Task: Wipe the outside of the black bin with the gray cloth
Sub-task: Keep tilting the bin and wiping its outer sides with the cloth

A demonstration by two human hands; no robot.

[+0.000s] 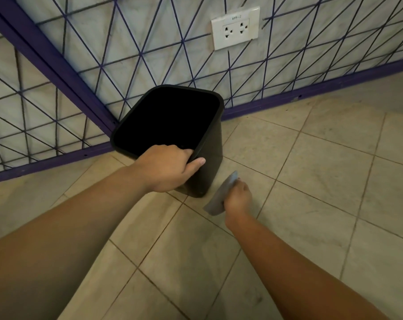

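The black bin [209, 158] stands on the tiled floor in a corner, its open mouth tilted toward me. My left hand [166, 168] grips the bin's near rim, fingers inside and thumb on the outer wall. My right hand [238, 197] holds the gray cloth [220, 195] low beside the bin's right side, just off its lower corner. The cloth hangs flat from my fingers, apart from the bin's wall by a small gap.
Two walls with purple line patterns and a purple baseboard [288, 98] meet behind the bin. A white double socket [235, 28] sits on the right wall. Beige floor tiles [323, 181] spread to the right and toward me.
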